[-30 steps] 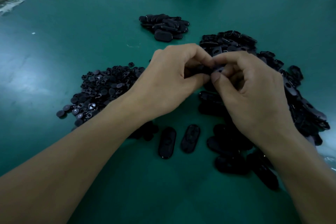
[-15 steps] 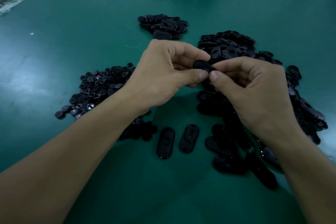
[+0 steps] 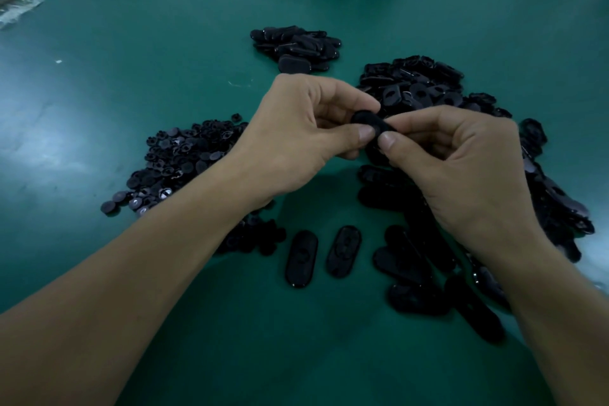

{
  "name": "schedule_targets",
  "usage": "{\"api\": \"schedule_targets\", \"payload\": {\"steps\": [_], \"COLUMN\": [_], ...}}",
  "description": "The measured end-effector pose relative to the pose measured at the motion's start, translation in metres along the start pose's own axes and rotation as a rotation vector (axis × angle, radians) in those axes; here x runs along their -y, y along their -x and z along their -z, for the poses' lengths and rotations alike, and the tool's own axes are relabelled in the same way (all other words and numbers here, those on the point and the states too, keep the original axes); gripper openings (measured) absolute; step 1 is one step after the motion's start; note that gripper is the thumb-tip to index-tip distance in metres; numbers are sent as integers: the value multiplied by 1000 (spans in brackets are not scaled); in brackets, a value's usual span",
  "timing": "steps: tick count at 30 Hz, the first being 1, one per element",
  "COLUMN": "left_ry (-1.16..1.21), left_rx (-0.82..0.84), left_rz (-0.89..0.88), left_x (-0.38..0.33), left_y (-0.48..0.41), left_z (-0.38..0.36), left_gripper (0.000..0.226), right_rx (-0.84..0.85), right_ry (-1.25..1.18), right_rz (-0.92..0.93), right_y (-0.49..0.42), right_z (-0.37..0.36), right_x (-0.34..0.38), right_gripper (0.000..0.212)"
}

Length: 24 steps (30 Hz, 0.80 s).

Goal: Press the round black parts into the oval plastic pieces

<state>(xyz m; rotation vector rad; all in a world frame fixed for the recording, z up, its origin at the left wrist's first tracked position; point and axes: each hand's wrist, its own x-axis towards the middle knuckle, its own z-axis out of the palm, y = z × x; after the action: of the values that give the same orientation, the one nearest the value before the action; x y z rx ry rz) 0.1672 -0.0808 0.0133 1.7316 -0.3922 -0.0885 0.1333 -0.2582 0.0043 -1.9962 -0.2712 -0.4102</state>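
Grip — left hand (image 3: pixel 296 138), right hand (image 3: pixel 461 171) pinch 1 oval piece (image 3: pixel 366 122) | green table (image 3: pixel 158 53)

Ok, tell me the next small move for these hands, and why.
Probably a firm squeeze from both sides to seat the round part. The left hand and right hand both pinch one oval piece, held up off the table. Whether the part has already clicked in cannot be seen.
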Motion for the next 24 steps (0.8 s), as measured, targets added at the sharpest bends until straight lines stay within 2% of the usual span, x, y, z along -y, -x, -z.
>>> {"api": "schedule_targets", "payload": {"steps": [7,24], "left_ry": [-10,-139], "left_rx": [4,-42], "left_rz": [-19,-24], "left_x": [0,-1], "left_y": [0,-1], "left_z": [1,-2], "left_gripper": [21,19], "right_rx": [-13,-20], "right_ry": [-19,60], "right_rz": [-22,-36], "right_y": [0,0], "right_z": [1,-1], "right_x": [-1,1], "right_gripper": [13,19]}}
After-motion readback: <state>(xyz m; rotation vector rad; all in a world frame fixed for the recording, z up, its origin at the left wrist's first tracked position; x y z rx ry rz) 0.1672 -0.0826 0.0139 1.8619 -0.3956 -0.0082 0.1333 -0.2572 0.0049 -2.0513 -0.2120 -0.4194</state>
